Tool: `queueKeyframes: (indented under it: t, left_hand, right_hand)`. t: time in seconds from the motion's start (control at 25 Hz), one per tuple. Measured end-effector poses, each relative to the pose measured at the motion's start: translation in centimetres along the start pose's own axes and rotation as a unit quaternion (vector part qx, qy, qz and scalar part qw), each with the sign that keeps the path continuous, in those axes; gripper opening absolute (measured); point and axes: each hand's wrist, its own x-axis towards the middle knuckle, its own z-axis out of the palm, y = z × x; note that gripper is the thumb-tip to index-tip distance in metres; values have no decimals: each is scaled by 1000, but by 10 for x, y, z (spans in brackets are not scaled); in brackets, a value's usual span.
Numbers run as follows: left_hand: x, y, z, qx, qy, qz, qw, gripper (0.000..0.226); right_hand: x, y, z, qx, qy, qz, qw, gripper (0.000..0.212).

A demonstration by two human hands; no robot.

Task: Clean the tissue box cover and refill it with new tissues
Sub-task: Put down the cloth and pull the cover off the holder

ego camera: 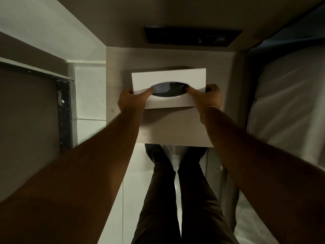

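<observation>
Holding the white tissue box cover (168,80) at both ends, over the pale counter (175,127).
Left hand (130,100) and right hand (207,97) grip it, thumbs hooked into its dark oval slot.

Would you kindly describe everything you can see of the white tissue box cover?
The tissue box cover is a plain white rectangular box, smooth and matte, with a dark oval opening on top; no tissue shows through it. It sits slightly skewed over the pale wood-grain bedside table. The left hand and right hand grip its two ends, each thumb reaching to the opening's edge.
</observation>
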Motion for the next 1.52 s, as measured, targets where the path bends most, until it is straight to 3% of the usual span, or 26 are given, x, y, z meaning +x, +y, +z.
queueKeyframes:
  t: [0.4, 0.76, 0.96, 1.52]
  left_hand:
    - [5, 2, -3, 46, 2, -3, 999, 67]
    - [-13, -9, 9, -101, 12, -39, 994, 77]
    - [-3, -16, -4, -59, -12, -15, 998, 65]
    - [1, -18, -13, 11, -6, 11, 1000, 73]
  right_hand:
    - [0, 1, -1, -38, -18, 13, 999, 63]
    - [0, 4, 8, -36, -22, 28, 999, 63]
    - [0, 6, 10, -44, -11, 25, 999, 62]
    - [6, 8, 0, -58, -37, 28, 997, 64]
